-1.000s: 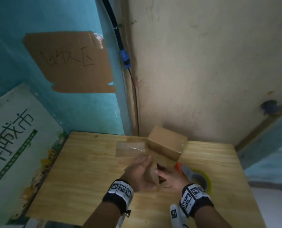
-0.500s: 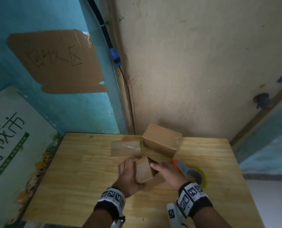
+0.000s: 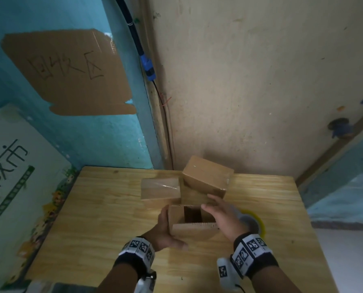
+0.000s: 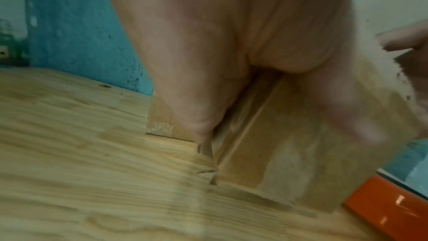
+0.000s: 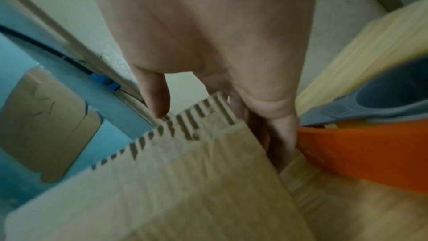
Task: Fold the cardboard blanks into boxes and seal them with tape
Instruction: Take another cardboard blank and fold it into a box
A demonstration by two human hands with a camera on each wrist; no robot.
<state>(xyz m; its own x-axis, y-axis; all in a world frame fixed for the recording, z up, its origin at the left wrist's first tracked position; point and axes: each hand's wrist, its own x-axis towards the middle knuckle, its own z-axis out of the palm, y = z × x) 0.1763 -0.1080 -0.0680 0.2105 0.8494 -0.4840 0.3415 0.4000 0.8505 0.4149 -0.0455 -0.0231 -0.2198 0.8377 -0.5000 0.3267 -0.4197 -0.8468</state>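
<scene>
Between both hands (image 3: pixel 197 226), open-topped box (image 3: pixel 192 227)

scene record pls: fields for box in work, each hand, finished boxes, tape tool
box in work: open-topped box, flaps up, standing on the table
left hand: grips its left wall
right hand: fingers straight against its right side
finished boxes: two taped boxes behind it
tape tool: orange tape dispenser right of the box

open box (image 3: pixel 192 220) before two sealed boxes (image 3: pixel 207 178)

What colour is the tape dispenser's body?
Orange, with a grey part; the tape dispenser shows best in the right wrist view.
</scene>
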